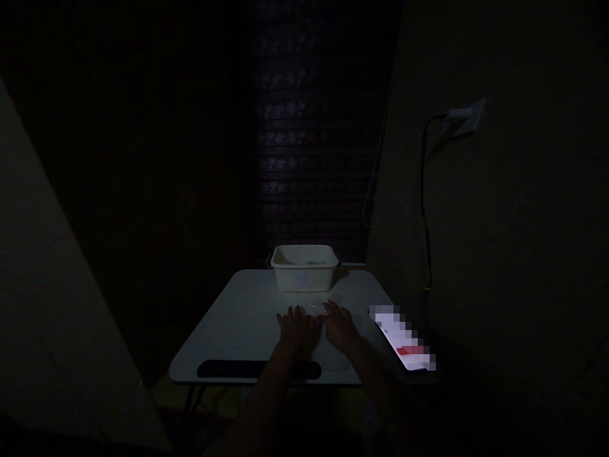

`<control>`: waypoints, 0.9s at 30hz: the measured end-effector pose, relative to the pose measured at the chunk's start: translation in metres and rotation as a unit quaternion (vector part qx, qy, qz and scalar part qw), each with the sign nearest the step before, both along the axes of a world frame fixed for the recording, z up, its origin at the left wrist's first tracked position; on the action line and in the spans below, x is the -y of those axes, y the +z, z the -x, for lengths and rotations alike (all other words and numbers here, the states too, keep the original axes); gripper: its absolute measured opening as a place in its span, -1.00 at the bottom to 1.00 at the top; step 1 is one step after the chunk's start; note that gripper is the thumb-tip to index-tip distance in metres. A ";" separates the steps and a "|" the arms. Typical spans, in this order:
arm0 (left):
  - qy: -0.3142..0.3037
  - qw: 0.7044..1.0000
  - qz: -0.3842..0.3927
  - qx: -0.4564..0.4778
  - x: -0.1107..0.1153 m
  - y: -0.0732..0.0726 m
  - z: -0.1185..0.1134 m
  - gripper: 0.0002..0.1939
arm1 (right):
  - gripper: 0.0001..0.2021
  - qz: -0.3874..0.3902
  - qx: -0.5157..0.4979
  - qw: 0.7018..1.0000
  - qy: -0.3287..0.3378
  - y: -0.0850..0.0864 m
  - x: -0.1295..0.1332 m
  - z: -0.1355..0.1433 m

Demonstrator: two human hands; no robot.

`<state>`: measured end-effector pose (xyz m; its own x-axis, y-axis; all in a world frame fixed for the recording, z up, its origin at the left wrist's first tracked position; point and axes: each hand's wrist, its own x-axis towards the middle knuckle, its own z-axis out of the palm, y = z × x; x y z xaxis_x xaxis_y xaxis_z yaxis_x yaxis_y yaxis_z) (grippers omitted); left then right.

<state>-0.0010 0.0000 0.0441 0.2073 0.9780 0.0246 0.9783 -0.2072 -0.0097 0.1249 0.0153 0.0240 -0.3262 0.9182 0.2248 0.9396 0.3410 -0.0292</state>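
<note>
My left hand (295, 329) lies on the pale tabletop (228, 324) with its fingers spread forward. Beside it, my right hand (337, 322) also rests palm down, fingers apart, its thumb side close to the left hand. Around the fingertips there are faint clear shapes on the surface, too dim to name. Beyond both hands, at the back of the table, stands a white plastic basin (304, 278) with side handles. Something pale shows inside the basin, but I cannot make out what.
A lit phone (402, 339) lies at the table's right edge. A dark strip (228, 369) runs along the front edge. On the right wall, a black cord (422, 171) hangs from a socket (469, 119). Dark blinds (304, 146) cover the back. The room is very dim.
</note>
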 end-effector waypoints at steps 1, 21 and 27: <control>0.000 1.000 0.002 -0.005 0.001 0.000 0.001 -0.54 | -0.64 0.003 -0.001 1.000 0.000 0.000 0.000 -0.002; -0.033 0.999 -0.019 -0.029 0.005 -0.006 0.020 -0.53 | -0.60 0.020 -0.002 1.000 0.018 0.004 0.002 -0.019; -0.032 0.999 -0.021 -0.023 0.015 -0.001 0.038 -0.52 | -0.58 0.009 0.003 0.999 0.039 0.001 0.007 -0.032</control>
